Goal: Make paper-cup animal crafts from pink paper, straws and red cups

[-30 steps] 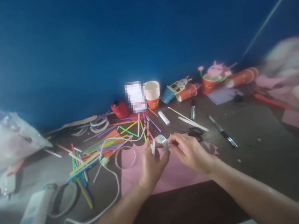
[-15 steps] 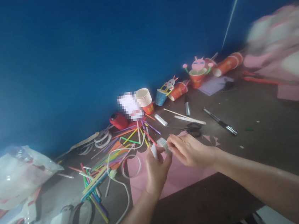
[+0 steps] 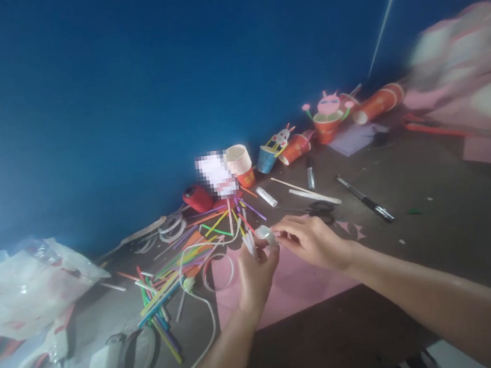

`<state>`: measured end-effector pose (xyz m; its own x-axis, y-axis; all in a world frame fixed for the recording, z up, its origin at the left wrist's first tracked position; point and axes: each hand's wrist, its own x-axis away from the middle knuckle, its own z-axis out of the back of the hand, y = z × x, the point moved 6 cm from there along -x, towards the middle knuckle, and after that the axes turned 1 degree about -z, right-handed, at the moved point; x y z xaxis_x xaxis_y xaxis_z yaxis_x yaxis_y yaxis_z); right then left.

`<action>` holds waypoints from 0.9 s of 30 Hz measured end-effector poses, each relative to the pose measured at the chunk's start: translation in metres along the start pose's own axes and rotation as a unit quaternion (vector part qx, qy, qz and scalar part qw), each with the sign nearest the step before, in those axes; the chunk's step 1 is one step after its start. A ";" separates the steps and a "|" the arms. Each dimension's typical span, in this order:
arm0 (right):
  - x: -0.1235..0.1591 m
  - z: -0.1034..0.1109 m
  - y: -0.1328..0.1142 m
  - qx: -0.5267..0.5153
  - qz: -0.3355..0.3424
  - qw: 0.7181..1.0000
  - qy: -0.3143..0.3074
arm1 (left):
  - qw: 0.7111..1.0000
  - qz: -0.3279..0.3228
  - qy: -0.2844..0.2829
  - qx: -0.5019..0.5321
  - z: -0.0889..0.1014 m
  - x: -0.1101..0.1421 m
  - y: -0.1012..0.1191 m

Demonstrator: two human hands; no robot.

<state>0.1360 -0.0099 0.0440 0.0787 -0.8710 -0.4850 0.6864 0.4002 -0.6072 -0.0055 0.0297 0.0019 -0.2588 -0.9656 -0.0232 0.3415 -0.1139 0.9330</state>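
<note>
My left hand (image 3: 255, 273) is closed around a bundle of narrow white strips (image 3: 249, 243), which look bent over at the top. The curved part of the bundle stands above the thumb. My right hand (image 3: 310, 240) has its fingertips pinched at the right end of this curve; the exact grip is partly hidden. Both hands are over a pink sheet of paper (image 3: 292, 290) with a cut, jagged upper edge. Dark-handled scissors (image 3: 321, 211) lie just beyond my right hand.
Coloured sticks (image 3: 164, 292) are scattered at the left, beside a white cable (image 3: 212, 322), a tape roll (image 3: 136, 356) and a glue gun (image 3: 58, 341). Stacked paper cups (image 3: 240, 164) and decorated cups (image 3: 327, 127) line the wall. Pens (image 3: 365, 198) lie at the right.
My right hand's fingers have stretched out more and tipped leftward over the white strips. The curved end now sits lower and closer to my left hand. The view has shifted slightly.
</note>
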 end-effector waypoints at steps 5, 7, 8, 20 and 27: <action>-0.001 0.005 -0.008 0.037 0.029 0.999 0.022 | 1.000 -0.012 0.002 -0.027 0.001 0.001 0.008; -0.002 0.006 -0.009 0.046 0.025 0.998 0.021 | 1.000 -0.014 0.000 -0.022 0.000 0.002 0.009; -0.002 0.005 -0.009 0.054 0.024 0.998 0.019 | 1.000 -0.014 -0.002 -0.016 -0.001 0.002 0.009; 0.006 -0.010 -0.008 0.099 0.030 0.994 -0.031 | 0.999 -0.027 -0.010 -0.036 0.000 -0.001 0.008; 0.005 -0.009 -0.010 0.068 0.030 0.996 -0.043 | 1.000 -0.001 -0.025 -0.011 -0.001 -0.001 0.003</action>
<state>0.1233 -0.0158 0.0419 0.1799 -0.8705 -0.4581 0.7694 0.4147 -0.4858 -0.0029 0.0299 0.0044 -0.3038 -0.9527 -0.0071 0.3602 -0.1218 0.9249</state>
